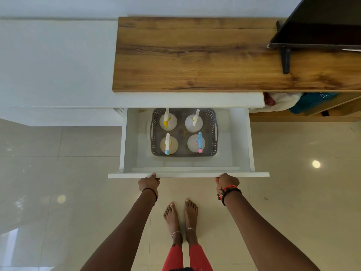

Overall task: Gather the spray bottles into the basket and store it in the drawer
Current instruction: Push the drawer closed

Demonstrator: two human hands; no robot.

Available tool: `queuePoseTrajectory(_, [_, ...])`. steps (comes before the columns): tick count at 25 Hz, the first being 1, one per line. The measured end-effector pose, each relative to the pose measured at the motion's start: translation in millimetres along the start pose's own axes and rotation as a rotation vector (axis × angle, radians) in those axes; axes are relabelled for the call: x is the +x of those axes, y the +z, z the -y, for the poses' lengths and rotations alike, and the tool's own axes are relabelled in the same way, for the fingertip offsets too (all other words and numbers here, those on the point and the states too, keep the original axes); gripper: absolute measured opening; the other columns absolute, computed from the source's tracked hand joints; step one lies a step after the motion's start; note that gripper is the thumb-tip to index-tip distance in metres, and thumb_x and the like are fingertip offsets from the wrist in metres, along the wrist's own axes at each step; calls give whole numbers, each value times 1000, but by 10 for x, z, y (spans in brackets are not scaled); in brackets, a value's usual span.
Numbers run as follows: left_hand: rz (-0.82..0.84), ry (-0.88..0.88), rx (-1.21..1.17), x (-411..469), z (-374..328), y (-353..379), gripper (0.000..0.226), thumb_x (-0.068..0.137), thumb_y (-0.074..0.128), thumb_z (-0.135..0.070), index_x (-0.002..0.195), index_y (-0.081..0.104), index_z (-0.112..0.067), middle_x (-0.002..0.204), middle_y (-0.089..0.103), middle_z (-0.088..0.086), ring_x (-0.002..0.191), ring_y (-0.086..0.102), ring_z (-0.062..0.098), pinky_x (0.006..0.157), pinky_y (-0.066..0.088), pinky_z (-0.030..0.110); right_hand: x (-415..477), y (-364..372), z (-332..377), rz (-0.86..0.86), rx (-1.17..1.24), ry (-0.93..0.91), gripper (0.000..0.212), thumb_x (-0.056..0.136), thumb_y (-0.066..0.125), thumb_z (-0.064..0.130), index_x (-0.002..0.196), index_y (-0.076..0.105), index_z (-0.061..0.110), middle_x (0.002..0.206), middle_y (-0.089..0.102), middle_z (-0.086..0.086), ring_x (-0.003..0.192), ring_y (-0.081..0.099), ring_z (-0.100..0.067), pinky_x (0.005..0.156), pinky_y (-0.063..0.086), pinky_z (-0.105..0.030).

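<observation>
A white drawer (241, 141) stands pulled out below a wooden top. Inside it rests a grey perforated basket (212, 116) with several clear spray bottles standing upright: a yellow-nozzled one (167, 121), a white-nozzled one (194, 122), one with a white and blue head (168, 144), and one with a blue and pink head (197, 142). My left hand (148, 183) grips the drawer's front panel (187, 175) left of centre. My right hand (226, 181) grips the same panel right of centre.
A wooden counter top (195, 55) spans above the drawer, with a dark television (320, 22) on a stand at its right. An open shelf at the right holds cloth and a teal item (310, 101). My bare feet (180, 216) stand on a glossy tiled floor.
</observation>
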State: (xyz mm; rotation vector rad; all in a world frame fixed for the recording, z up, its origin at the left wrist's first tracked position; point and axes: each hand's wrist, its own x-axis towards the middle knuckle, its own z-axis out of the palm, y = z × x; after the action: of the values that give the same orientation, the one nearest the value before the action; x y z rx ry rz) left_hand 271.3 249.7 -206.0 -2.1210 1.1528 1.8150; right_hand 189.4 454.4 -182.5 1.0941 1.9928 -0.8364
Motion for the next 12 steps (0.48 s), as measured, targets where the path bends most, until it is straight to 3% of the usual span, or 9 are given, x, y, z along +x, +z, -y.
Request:
queuePoseTrajectory(1, [7, 6, 14, 3, -28, 18, 34, 94, 55, -3, 121, 52, 18, 112, 63, 32, 73, 60, 26, 71, 56, 27, 21, -31, 46, -26, -123, -90, 20, 94, 41, 5, 80, 54, 12, 107, 55, -4, 100, 52, -16, 84, 42, -17])
queuePoseTrajectory(2, [19, 8, 20, -3, -65, 38, 35, 95, 55, -4, 122, 52, 17, 109, 63, 30, 70, 59, 24, 62, 54, 22, 48, -40, 72, -25, -37, -69, 21, 96, 40, 7, 104, 59, 8, 124, 57, -8, 116, 54, -19, 94, 44, -19])
queuePoseTrajectory(3, [33, 9, 15, -1, -109, 65, 35, 96, 54, -4, 124, 51, 17, 109, 63, 29, 74, 60, 26, 60, 52, 21, 105, -78, 104, 44, 203, 41, 32, 99, 37, 7, 127, 51, 2, 138, 51, -13, 129, 50, -24, 100, 45, -22])
queuePoseTrajectory(4, [45, 7, 3, 2, -160, 91, 36, 96, 53, -4, 126, 50, 15, 112, 62, 28, 83, 61, 27, 61, 51, 22, 132, -94, 164, 129, 464, 166, 39, 100, 34, 5, 137, 40, -5, 146, 43, -20, 135, 44, -30, 98, 48, -24])
queuePoseTrajectory(6, [65, -28, -41, -3, -282, 163, 38, 98, 51, -7, 131, 47, 11, 118, 61, 25, 104, 62, 28, 76, 55, 27, 105, -120, 290, 218, 604, 122, 42, 99, 32, -1, 139, 33, -12, 148, 37, -27, 136, 42, -36, 91, 53, -26])
queuePoseTrajectory(7, [69, -51, -66, -4, -345, 202, 41, 99, 50, -10, 134, 45, 9, 116, 62, 22, 113, 62, 30, 90, 54, 33, 104, -141, 328, 206, 559, 95, 42, 98, 33, 0, 139, 34, -12, 148, 38, -26, 135, 44, -36, 84, 53, -26])
queuePoseTrajectory(9, [71, -75, -100, 1, -501, 280, 44, 100, 47, -19, 137, 41, 5, 96, 62, 15, 117, 60, 30, 107, 45, 39, 179, -100, 474, 178, 570, 135, 41, 99, 33, 3, 138, 36, -10, 146, 41, -25, 134, 45, -33, 65, 48, -20])
queuePoseTrajectory(10, [71, -75, -114, 1, -580, 320, 44, 101, 45, -20, 138, 41, 3, 91, 59, 13, 113, 60, 29, 108, 45, 38, 164, -72, 584, 156, 606, 157, 39, 99, 34, 6, 135, 40, -9, 143, 46, -23, 133, 47, -31, 64, 46, -18])
queuePoseTrajectory(12, [62, -61, -150, 3, -727, 393, 42, 101, 41, -16, 139, 39, 3, 110, 59, 17, 108, 58, 27, 104, 48, 32, 60, -133, 714, 79, 606, 141, 27, 99, 41, 12, 115, 55, -2, 120, 62, -14, 124, 56, -27, 75, 48, -19])
